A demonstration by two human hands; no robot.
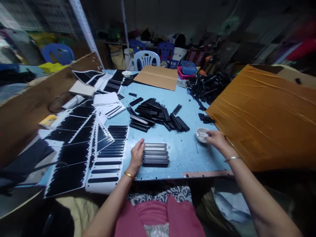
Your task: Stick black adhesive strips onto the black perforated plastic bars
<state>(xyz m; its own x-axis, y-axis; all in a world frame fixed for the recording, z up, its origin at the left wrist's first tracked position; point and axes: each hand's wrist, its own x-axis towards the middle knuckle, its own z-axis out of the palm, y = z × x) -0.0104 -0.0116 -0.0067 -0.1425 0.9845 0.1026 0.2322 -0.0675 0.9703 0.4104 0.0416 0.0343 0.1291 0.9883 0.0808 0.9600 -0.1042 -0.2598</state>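
Observation:
A row of black strips (156, 154) with silvery patterned tops lies side by side at the table's near edge. My left hand (137, 155) rests against their left ends, fingers stretched along them rather than wrapped round. To the right, my right hand (216, 140) is closed at the right rim of a small white bowl (198, 137), fingers over the edge. Small pale pieces lie inside the bowl; the fingers hide part of them. Beyond the row, a loose heap of black strips (154, 113) covers the middle of the blue table (180, 148).
Black-and-white sheets (74, 154) spread over the left side, beside a brown board (34, 85). An orange-brown covered box (266, 121) borders the right. Flat cardboard (158, 76), another white bowl (126, 74) and a tangle of black parts (209, 87) lie farther back.

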